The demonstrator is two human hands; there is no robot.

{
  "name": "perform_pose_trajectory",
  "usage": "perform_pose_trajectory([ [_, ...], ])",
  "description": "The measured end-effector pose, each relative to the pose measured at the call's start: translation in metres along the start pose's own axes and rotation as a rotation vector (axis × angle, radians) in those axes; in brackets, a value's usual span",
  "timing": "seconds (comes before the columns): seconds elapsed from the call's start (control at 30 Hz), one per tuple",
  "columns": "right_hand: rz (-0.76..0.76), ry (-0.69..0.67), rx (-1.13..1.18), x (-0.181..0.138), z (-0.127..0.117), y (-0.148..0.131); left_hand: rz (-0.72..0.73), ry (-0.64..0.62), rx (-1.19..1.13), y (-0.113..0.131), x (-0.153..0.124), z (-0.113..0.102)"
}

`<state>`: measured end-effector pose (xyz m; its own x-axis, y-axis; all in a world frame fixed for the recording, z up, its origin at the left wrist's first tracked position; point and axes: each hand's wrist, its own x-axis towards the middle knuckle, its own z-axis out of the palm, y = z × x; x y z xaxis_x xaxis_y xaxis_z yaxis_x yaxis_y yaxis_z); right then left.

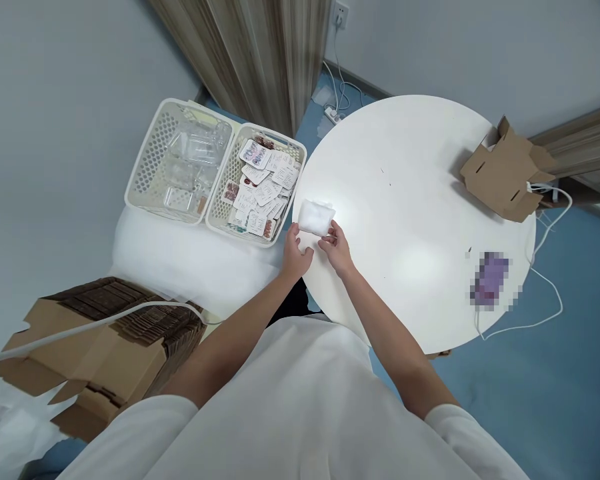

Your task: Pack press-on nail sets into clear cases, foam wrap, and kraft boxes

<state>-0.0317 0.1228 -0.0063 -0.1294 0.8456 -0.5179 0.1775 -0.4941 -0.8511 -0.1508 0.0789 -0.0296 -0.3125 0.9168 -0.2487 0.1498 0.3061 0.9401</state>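
Both hands meet at the left edge of a round white table (410,200). My left hand (296,250) and my right hand (334,245) pinch the near edge of a small white soft packet (316,216), which looks like a folded piece of foam or cloth lying on the tabletop. The fingers of both hands are closed on it. Just left of the hands stands a white basket of printed cards (260,187).
A second white basket (177,160) with clear plastic trays sits beside the card basket. A stack of flat brown cardboard (105,340) lies at lower left. An open cardboard box (505,170) and a blurred purple item (490,279) are on the table's right side, with white cables (545,293).
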Motion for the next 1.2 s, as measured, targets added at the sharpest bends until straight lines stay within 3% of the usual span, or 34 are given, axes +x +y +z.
perform_pose_trajectory([
  [0.37,0.113,0.09,-0.094,-0.051,-0.028,0.028,-0.008,0.04,0.044,-0.012,-0.047,0.004],
  [0.77,0.081,-0.21,-0.174,-0.122,-0.055,0.035,-0.001,0.19,0.123,0.004,-0.142,0.0],
  [0.93,0.086,-0.39,-0.206,-0.136,-0.042,0.042,-0.059,0.293,0.132,-0.008,-0.188,-0.019],
  [1.2,-0.006,-0.641,-0.293,-0.144,0.013,0.038,-0.125,0.596,0.158,-0.027,-0.236,-0.076],
])
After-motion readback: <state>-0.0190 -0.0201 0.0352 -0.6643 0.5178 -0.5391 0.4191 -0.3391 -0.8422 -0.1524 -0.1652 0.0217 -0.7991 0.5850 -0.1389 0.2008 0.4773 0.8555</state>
